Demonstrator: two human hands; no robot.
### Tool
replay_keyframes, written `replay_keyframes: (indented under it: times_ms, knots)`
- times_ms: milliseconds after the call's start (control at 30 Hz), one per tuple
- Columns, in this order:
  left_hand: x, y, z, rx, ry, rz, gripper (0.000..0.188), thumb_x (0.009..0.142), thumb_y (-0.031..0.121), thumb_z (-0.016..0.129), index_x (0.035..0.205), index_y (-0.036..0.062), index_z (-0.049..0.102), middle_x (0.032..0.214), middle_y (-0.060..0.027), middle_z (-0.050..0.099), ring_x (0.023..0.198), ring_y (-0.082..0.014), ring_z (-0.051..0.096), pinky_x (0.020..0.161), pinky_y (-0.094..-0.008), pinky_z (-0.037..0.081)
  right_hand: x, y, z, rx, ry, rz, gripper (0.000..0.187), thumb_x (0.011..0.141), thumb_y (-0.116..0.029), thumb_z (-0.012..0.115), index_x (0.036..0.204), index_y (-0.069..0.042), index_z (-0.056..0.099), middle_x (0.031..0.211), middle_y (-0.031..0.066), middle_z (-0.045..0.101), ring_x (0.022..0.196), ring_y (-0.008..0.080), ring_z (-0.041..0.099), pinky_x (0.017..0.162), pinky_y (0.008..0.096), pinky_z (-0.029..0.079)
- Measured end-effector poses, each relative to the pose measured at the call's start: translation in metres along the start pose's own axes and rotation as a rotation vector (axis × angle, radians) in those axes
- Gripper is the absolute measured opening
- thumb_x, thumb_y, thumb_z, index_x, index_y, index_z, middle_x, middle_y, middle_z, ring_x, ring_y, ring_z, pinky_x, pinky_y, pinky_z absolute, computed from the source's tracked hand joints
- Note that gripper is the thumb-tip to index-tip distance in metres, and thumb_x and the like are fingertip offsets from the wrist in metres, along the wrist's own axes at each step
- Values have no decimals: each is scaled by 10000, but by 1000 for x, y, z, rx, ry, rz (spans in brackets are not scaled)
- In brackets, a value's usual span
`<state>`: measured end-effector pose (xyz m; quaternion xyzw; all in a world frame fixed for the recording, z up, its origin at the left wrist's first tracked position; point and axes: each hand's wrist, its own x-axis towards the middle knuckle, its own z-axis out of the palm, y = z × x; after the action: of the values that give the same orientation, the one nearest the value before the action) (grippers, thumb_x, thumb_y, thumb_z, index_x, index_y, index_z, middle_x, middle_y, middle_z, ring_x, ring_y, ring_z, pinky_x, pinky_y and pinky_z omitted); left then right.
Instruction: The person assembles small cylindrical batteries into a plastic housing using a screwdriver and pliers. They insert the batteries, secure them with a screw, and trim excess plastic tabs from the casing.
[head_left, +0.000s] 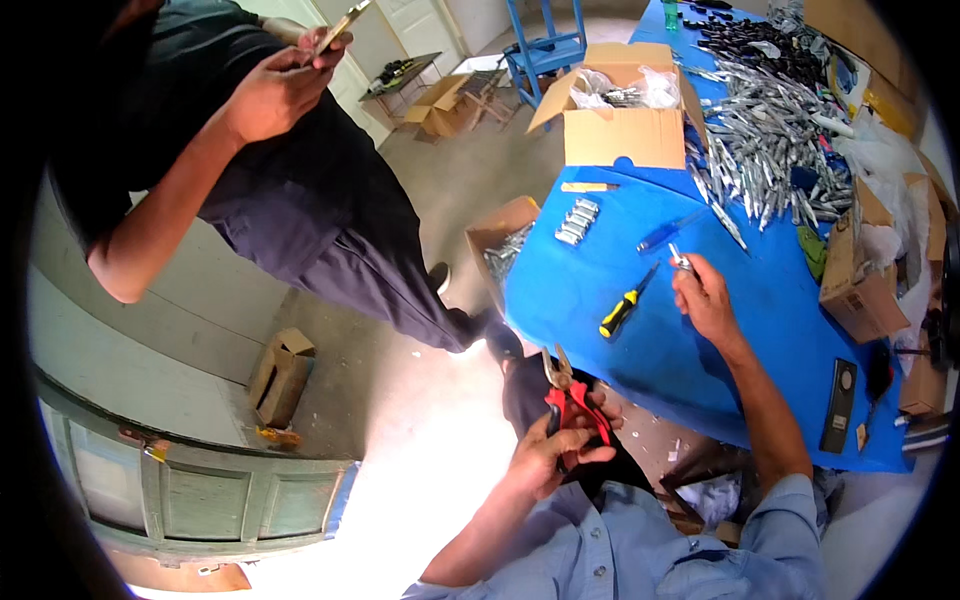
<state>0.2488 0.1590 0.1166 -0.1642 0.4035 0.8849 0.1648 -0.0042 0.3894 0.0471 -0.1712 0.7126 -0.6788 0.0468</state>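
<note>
Away from the blue-covered table (600, 270), over my lap, my left hand (543, 456) is closed around the handles of red-and-black pliers (559, 376), whose jaws point up and look parted. Above the tabletop my right hand (708, 300) pinches a small silvery metal piece (683, 261); its exact kind is too small to make out. Beside that hand lies a yellow-and-black screwdriver (620, 314). A blue-handled tool (660, 236) rests just beyond it. Several short metal cylinders (577, 221) sit grouped farther left, near a thin yellowish strip (589, 187).
An open carton (625, 138) stands on the far table, beside a large heap of metal parts (765, 140). Another carton (866, 285) and a dark flat bar (839, 405) lie right. A floor box (493, 228) holds metal parts. Someone (300, 190) stands left, holding a phone (342, 26).
</note>
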Motion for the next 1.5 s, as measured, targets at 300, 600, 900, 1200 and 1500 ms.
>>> replay_keyframes:
  times_ms: [300, 600, 900, 1200, 1500]
  knots:
    - [-27, -2, -7, 432, 123, 124, 556, 941, 36, 535, 1479, -34, 412, 1357, -193, 583, 1228, -306, 610, 918, -426, 607, -87, -86, 75, -320, -180, -343, 242, 1012, -127, 547, 1192, 32, 577, 909, 229, 650, 726, 383, 652, 637, 428, 517]
    - [-34, -9, -23, 844, 128, 296, 420, 938, 52, 566, 1346, -46, 551, 1098, -82, 629, 953, -154, 612, 851, -319, 541, -123, -106, 101, -610, -92, -667, 318, 879, -22, 666, 1178, 22, 566, 850, 173, 618, 739, 375, 653, 598, 438, 507]
    - [-47, -4, -15, 987, 211, 384, 332, 896, 86, 601, 1204, -37, 604, 902, -77, 593, 834, -169, 563, 786, -326, 475, -129, -105, 111, -871, -131, -730, 256, 897, -29, 642, 1146, -3, 587, 746, 95, 539, 604, 273, 593, 529, 387, 473]
    - [-45, -4, -27, 1083, 191, 311, 359, 903, 108, 629, 1244, 2, 600, 944, -101, 638, 901, -195, 612, 823, -342, 494, -125, -99, 112, -878, -175, -784, 297, 905, -45, 645, 1193, 10, 602, 756, 85, 511, 604, 243, 580, 523, 371, 458]
    - [-41, -8, -41, 802, 53, 120, 333, 940, 97, 645, 1264, 42, 591, 1137, -56, 643, 1049, -149, 607, 926, -305, 502, -119, -106, 114, -917, -231, -871, 224, 843, -124, 741, 1011, -51, 612, 726, 49, 463, 565, 204, 549, 502, 346, 438]
